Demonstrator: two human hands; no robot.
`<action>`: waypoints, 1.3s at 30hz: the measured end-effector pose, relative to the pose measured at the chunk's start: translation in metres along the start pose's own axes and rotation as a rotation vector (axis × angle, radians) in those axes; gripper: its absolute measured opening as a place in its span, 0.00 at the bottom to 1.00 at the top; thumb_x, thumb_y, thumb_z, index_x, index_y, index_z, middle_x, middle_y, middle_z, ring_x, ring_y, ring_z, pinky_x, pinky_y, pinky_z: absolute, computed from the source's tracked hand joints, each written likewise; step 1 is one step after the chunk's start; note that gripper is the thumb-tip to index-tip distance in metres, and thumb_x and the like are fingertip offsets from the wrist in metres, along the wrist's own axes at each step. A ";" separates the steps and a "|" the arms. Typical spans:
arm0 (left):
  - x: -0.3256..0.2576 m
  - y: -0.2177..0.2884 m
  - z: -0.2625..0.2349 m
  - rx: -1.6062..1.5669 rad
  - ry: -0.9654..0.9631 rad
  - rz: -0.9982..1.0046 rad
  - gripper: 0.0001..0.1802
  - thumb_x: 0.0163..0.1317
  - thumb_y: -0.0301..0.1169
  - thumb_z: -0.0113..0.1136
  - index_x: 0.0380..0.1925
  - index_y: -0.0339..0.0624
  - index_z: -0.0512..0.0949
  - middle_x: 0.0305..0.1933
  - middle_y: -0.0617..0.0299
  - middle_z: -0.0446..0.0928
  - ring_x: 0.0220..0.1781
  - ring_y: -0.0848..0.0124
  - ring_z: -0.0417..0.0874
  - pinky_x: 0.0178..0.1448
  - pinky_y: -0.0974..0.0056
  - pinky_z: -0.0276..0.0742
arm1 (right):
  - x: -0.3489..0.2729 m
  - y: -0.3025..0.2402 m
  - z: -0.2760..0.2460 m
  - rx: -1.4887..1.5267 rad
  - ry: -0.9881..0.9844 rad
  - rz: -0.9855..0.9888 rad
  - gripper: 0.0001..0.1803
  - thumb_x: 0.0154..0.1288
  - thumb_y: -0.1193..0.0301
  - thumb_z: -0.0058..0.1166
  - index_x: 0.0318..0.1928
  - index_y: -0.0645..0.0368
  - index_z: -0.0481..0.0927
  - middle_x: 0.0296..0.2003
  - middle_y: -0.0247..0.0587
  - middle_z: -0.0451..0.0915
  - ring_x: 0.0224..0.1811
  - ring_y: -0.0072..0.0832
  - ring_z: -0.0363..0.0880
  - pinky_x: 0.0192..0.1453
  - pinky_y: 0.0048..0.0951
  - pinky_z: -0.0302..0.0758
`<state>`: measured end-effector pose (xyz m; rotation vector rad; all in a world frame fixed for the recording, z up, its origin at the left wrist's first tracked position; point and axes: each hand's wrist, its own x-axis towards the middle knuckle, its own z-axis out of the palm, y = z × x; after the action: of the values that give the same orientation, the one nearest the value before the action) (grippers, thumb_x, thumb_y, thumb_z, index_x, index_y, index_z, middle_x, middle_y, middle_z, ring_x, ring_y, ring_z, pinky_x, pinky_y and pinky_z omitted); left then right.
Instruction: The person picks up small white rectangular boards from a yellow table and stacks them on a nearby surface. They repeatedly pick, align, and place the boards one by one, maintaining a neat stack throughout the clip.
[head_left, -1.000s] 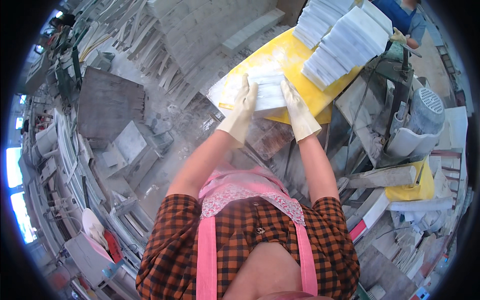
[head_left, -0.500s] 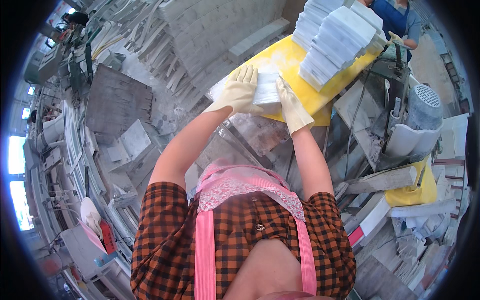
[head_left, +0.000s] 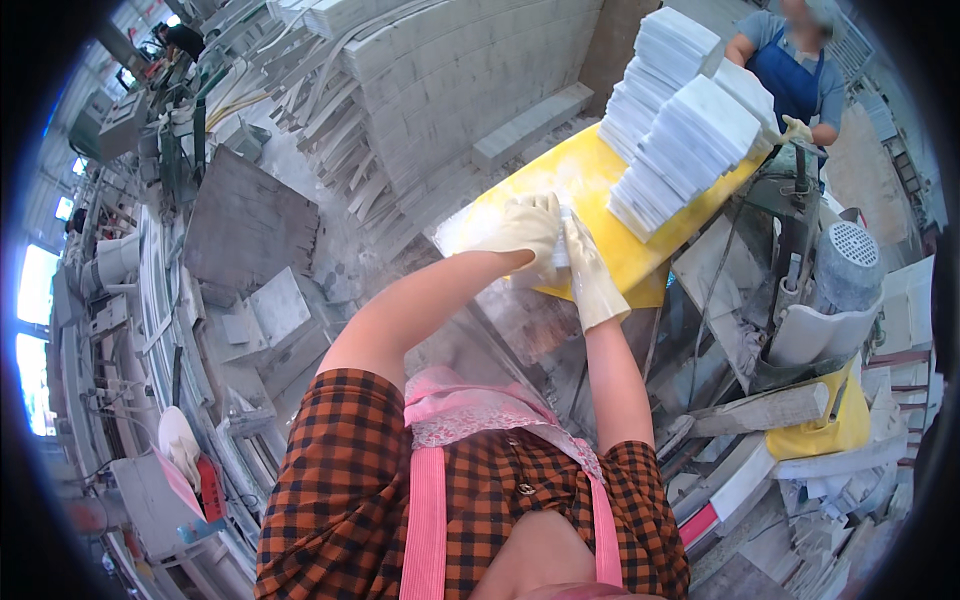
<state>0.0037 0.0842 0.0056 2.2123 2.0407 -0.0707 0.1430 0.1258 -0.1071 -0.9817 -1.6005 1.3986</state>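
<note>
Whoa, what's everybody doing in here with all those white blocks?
A person in cream gloves has their left hand and right hand close together on some white pieces, mostly hidden between the gloves. They are at the near end of a yellow tabletop. Tall, uneven stacks of pale slabs stand farther along it. Another person in a blue apron is near the far end, behind those stacks.

We see a small stack of pale, whitish slabs lying near the close end of the yellow worktop, between our left hand and right hand, mostly covered, showing us only a narrow strip of layered edges
</note>
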 end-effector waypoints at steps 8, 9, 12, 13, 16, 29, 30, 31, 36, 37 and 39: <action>-0.005 -0.006 0.010 -0.260 0.125 0.014 0.51 0.30 0.48 0.78 0.56 0.30 0.74 0.54 0.47 0.79 0.59 0.53 0.82 0.62 0.54 0.75 | -0.012 -0.005 0.000 0.214 0.175 0.137 0.30 0.79 0.59 0.52 0.72 0.68 0.70 0.71 0.48 0.71 0.73 0.33 0.69 0.77 0.34 0.64; -0.006 -0.008 0.012 -0.269 0.144 0.033 0.52 0.30 0.48 0.78 0.57 0.30 0.74 0.55 0.46 0.79 0.59 0.53 0.81 0.62 0.53 0.74 | -0.013 -0.009 0.002 0.187 0.216 0.139 0.30 0.79 0.60 0.52 0.72 0.68 0.70 0.71 0.48 0.71 0.73 0.33 0.69 0.77 0.34 0.65; -0.007 -0.025 0.019 -0.386 0.183 0.128 0.56 0.31 0.49 0.78 0.61 0.28 0.69 0.55 0.46 0.78 0.59 0.53 0.81 0.64 0.53 0.73 | -0.015 -0.029 0.017 0.301 0.297 0.164 0.29 0.81 0.63 0.48 0.73 0.67 0.68 0.74 0.48 0.68 0.75 0.34 0.67 0.80 0.36 0.62; -0.011 -0.032 0.021 -0.443 0.174 0.163 0.58 0.31 0.51 0.78 0.62 0.28 0.67 0.55 0.46 0.79 0.59 0.53 0.80 0.65 0.53 0.72 | -0.019 -0.036 0.026 0.249 0.320 0.142 0.29 0.82 0.62 0.47 0.74 0.67 0.67 0.74 0.48 0.67 0.76 0.35 0.66 0.81 0.36 0.61; -0.021 -0.052 0.023 -0.567 0.147 0.142 0.62 0.29 0.50 0.80 0.65 0.29 0.64 0.57 0.45 0.76 0.62 0.52 0.78 0.66 0.53 0.71 | -0.032 -0.067 0.047 0.097 0.379 0.112 0.30 0.84 0.59 0.43 0.75 0.68 0.65 0.75 0.50 0.65 0.78 0.36 0.63 0.82 0.37 0.59; -0.001 -0.134 0.022 -1.019 0.071 0.050 0.59 0.21 0.52 0.81 0.55 0.28 0.72 0.51 0.37 0.79 0.54 0.43 0.82 0.60 0.51 0.79 | -0.030 -0.062 0.111 0.553 0.729 0.427 0.36 0.79 0.46 0.47 0.77 0.53 0.63 0.71 0.45 0.70 0.70 0.40 0.70 0.75 0.42 0.65; 0.002 -0.143 0.022 -1.044 0.075 0.045 0.56 0.20 0.52 0.81 0.51 0.29 0.73 0.48 0.37 0.80 0.53 0.43 0.83 0.59 0.49 0.80 | -0.024 -0.065 0.113 0.548 0.662 0.439 0.37 0.78 0.45 0.47 0.76 0.53 0.63 0.71 0.45 0.70 0.70 0.41 0.70 0.75 0.43 0.66; 0.005 -0.153 0.019 -1.021 0.130 0.063 0.56 0.20 0.52 0.81 0.51 0.30 0.73 0.48 0.37 0.80 0.53 0.43 0.83 0.59 0.49 0.80 | -0.016 -0.069 0.114 0.529 0.629 0.446 0.37 0.78 0.43 0.47 0.76 0.52 0.64 0.71 0.44 0.69 0.71 0.41 0.70 0.75 0.44 0.67; 0.038 -0.224 -0.001 -0.799 0.253 0.061 0.56 0.20 0.53 0.82 0.54 0.33 0.73 0.49 0.38 0.80 0.53 0.43 0.82 0.59 0.49 0.80 | 0.051 -0.055 0.138 0.337 0.402 0.278 0.33 0.81 0.51 0.46 0.77 0.54 0.63 0.72 0.42 0.70 0.73 0.35 0.69 0.76 0.40 0.66; 0.049 -0.241 -0.003 -0.726 0.275 0.052 0.57 0.21 0.52 0.82 0.55 0.33 0.72 0.49 0.38 0.80 0.53 0.43 0.82 0.59 0.49 0.80 | 0.067 -0.048 0.135 0.111 0.392 0.191 0.32 0.82 0.54 0.47 0.77 0.55 0.65 0.72 0.43 0.70 0.74 0.36 0.68 0.77 0.39 0.65; 0.079 -0.279 0.001 -0.620 0.212 0.060 0.58 0.23 0.52 0.81 0.58 0.32 0.71 0.51 0.38 0.80 0.54 0.44 0.83 0.59 0.49 0.81 | 0.091 -0.030 0.124 -0.289 0.423 0.066 0.29 0.80 0.58 0.50 0.75 0.55 0.68 0.72 0.46 0.71 0.75 0.39 0.67 0.79 0.40 0.62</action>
<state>-0.2671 0.1837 -0.0226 1.9309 1.7533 0.7261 -0.0087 0.1576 -0.0824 -1.4053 -1.4767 0.9308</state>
